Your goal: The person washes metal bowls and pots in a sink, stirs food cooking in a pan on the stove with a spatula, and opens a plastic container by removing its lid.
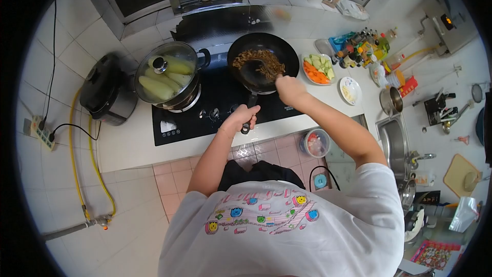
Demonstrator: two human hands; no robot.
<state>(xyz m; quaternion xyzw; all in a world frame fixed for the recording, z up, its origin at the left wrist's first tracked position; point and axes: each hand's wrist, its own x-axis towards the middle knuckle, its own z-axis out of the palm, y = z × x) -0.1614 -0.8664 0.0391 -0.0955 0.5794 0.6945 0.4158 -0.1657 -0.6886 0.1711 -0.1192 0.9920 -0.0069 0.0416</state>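
A black frying pan (239, 42) sits on the right side of the gas hob (220, 128). Browned strips of food (256, 57), likely meat, lie across its middle and right side. My left hand (242, 117) is wrapped round the pan handle (252, 99). Closed at the pan's near right rim is my right hand (291, 90), its fingertips by the food; what it holds is hidden beneath the fist. Just right of the pan stands a plate of sliced carrot and cucumber (319, 68). A smaller white dish (350, 91) holds pale chopped pieces.
To the left, a lidded pot (166, 74) with corn inside stands on the other burner, beside a black electric cooker (108, 90). Bottles (366, 49) crowd the back right counter. A small metal pot (391, 100) stands near the sink (394, 144). A bin (314, 142) is below the counter.
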